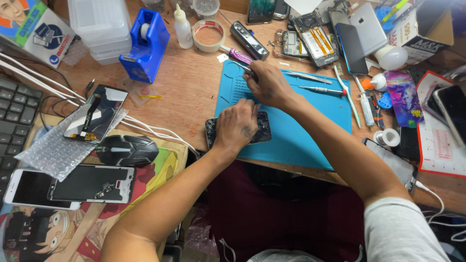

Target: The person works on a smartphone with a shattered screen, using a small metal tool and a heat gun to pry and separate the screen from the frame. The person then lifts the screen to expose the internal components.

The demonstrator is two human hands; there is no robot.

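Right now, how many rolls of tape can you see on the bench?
3: one in the blue tape dispenser, a wide roll of masking tape beside the white squeeze bottle, a small white roll right of the blue mat. Clutter may hide more.

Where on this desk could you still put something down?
Bare room: the blue mat's lower right, between the cracked phone and the white tube, and the wood between the tape dispenser and the mat. The back edge by the opened phones is crowded.

Blue tape dispenser (145, 46), black mouse (127, 149), tape roll (208, 35), white bulb (392, 57), keyboard (14, 109)
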